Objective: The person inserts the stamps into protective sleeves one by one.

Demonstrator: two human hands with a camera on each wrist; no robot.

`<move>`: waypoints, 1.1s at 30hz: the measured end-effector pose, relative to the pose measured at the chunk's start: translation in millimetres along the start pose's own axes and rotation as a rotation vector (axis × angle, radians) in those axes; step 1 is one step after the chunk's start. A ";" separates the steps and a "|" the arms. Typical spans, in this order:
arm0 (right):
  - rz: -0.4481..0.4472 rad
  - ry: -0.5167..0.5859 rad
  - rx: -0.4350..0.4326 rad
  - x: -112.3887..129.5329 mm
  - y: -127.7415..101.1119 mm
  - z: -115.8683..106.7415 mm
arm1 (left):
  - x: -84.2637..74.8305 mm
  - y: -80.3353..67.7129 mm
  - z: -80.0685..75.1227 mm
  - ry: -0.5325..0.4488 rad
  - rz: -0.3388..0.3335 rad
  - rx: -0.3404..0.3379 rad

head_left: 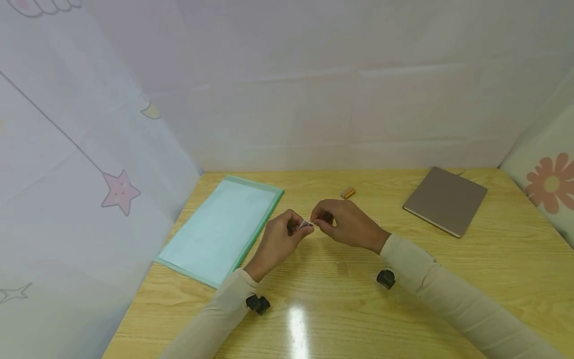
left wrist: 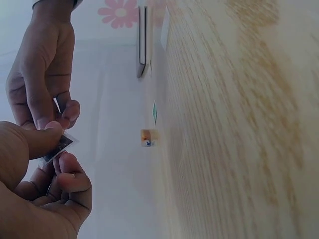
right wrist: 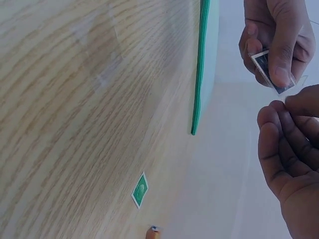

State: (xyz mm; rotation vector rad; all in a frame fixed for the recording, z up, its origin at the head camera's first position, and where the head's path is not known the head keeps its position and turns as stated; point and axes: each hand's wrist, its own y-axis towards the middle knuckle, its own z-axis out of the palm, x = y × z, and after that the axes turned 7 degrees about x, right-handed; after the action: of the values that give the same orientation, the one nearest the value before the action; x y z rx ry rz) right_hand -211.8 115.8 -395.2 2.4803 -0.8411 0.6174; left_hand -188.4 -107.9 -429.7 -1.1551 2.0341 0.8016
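Tabletop [head_left: 367, 319], wood-grained, below small card [right wrist: 264, 63], pale backdrop [head_left: 278, 119] behind.

A screened-off desk corner surrounds me; whether it belongs to a home, an office or a studio, I cannot tell. Pale, creased sheeting [head_left: 287, 119] hangs behind the wood-grain tabletop [head_left: 515, 269] and along both sides. Its prints suit a child's room: a smiling pink star [head_left: 120, 192] at left, a coral flower [head_left: 551, 184] at right. A brown hardcover book [head_left: 446, 202] and a green-edged folder [head_left: 219, 229] lend a study-desk look.
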 end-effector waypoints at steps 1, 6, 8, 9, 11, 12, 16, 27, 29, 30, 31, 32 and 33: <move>-0.003 0.004 -0.003 -0.2 0.2 0.3 | -0.3 0.3 0.1 0.001 0.002 -0.001; -0.020 0.010 0.004 -1.6 1.5 3.0 | -1.3 1.0 0.6 -0.008 0.006 0.003; -0.019 -0.004 0.013 -2.4 1.8 3.6 | -1.1 0.6 0.5 -0.017 0.005 0.007; -0.017 -0.013 0.018 -2.9 1.9 3.7 | -1.1 0.4 0.5 -0.020 0.003 0.008; -0.004 -0.023 0.025 -3.6 2.5 3.6 | -0.8 0.1 0.4 -0.024 0.001 0.010; 0.003 -0.027 0.029 -4.0 2.7 3.4 | -0.7 -0.3 0.2 -0.027 -0.001 0.010; 0.031 -0.036 0.038 -6.0 4.3 2.7 | -0.2 -1.8 -1.2 -0.005 -0.023 0.001; 0.234 -0.003 0.249 -19.2 9.5 21.1 | 9.2 -4.2 2.9 0.171 -0.161 0.247; 0.260 -0.009 0.296 -21.4 9.9 26.5 | 12.9 -4.6 6.0 0.206 -0.183 0.307; 0.270 -0.016 0.310 -22.0 9.9 28.3 | 14.4 -4.7 7.5 0.219 -0.188 0.331; 0.277 -0.020 0.317 -22.8 9.7 29.5 | 16.1 -4.6 8.8 0.232 -0.197 0.350; 0.284 -0.026 0.320 -23.0 9.4 29.7 | 16.9 -4.5 9.9 0.240 -0.208 0.363; 0.297 -0.030 0.322 -22.7 9.0 28.9 | 17.6 -4.3 10.7 0.253 -0.217 0.373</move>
State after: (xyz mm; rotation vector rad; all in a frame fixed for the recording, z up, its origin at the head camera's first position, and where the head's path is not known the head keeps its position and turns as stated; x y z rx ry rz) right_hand -226.1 104.0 -428.1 2.6741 -1.2193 0.8792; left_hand -189.0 -110.0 -450.5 -1.2747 2.0949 0.1640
